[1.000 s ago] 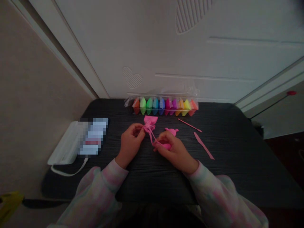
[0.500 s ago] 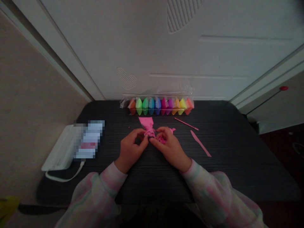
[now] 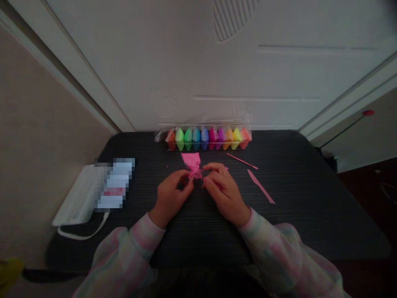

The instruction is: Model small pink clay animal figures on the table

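A flattened, crinkled piece of pink modelling clay (image 3: pixel 191 158) lies on the dark table, gathered into a knot at its near end. My left hand (image 3: pixel 171 194) pinches the left side of that knot between thumb and fingers. Just right of the knot is my right hand (image 3: pixel 223 191), its fingers bent and the thumb against them. Whether a bit of clay is between those fingertips, I cannot make out. More pink clay behind the right hand is mostly hidden. A pink modelling stick (image 3: pixel 242 161) and a pink plastic clay knife (image 3: pixel 260 186) lie to the right.
A clear plastic tray (image 3: pixel 204 142) with several coloured clay packs stands along the back, against a white panel (image 3: pixel 186 49). At the left a phone (image 3: pixel 116 184), blurred out, rests by a white flat box-like device (image 3: pixel 76 198) with a white cable (image 3: pixel 83 237). The table (image 3: pixel 307 207) has rounded corners.
My right hand's thumb has drawn back right from the knot and its fingers have lifted and curled. The left hand keeps its grip. The view has shifted slightly.
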A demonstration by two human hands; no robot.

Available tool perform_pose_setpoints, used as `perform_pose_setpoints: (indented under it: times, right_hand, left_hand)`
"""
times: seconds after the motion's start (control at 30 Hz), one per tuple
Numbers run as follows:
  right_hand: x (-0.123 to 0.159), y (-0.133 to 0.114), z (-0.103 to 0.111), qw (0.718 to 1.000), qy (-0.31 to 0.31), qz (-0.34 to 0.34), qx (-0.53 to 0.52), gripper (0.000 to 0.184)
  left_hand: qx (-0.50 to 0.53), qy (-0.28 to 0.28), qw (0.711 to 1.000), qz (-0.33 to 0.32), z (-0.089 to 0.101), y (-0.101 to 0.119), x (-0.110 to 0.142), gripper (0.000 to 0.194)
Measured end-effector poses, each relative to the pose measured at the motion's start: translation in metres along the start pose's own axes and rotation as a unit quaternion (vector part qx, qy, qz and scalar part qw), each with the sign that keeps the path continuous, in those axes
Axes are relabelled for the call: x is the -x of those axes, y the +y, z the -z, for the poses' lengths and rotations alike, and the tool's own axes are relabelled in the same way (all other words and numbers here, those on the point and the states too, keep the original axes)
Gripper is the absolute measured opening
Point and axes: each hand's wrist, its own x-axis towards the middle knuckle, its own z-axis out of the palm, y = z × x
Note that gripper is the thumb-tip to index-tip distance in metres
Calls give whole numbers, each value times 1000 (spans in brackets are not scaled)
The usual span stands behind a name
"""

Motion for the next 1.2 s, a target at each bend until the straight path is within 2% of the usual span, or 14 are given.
perform_pose_setpoints:
  times: [0.1,0.17,0.23,0.3,0.33,0.4,0.47,0.6,0.73,0.87,0.93,1.03,1.17,1.2]
  right_hand:
    - [-1,0,-1,982,-5,-70,-174,23]
    - [-4,-1,-1,938,12,-138,-319,32]
    - [-8,-3,0,876,42,-199,-438,42]
    - [-11,-4,2,820,53,-260,-507,45]
    - [-12,-5,3,803,48,-287,-520,42]
    - [-12,-5,3,790,29,-327,-518,26]
    - [-9,-4,-1,793,-5,-351,-499,4]
    - [2,-1,-16,802,-102,-382,-447,18]
    - [12,0,-26,811,-194,-352,-426,29]
    - [13,0,-23,808,-157,-341,-453,46]
    - [12,1,-20,828,-138,-335,-428,49]
    - [12,1,-18,884,-133,-302,-331,46]
    - [11,3,-17,948,-136,-210,-196,12]
    - [10,4,-17,957,-135,-190,-175,13]
  left_hand:
    - [9,-26,1000,14,-1,-1,0,8]
    - [9,-11,999,44,0,-3,-2,9]
    - [12,26,996,87,1,-7,-4,10]
    - [30,64,989,129,3,-12,-7,11]
    - [44,78,985,149,4,-14,-8,11]
    - [74,95,975,188,5,-16,-11,11]
    - [99,104,964,223,7,-17,-14,12]
    - [145,122,944,270,10,-15,-19,13]
    - [169,134,933,287,12,-13,-20,13]
    - [179,127,931,290,11,-12,-21,14]
    - [183,126,931,291,11,-11,-22,13]
    - [186,122,931,290,11,-10,-22,13]
    - [194,119,930,288,12,-9,-22,11]
    - [194,121,930,288,13,-9,-22,11]
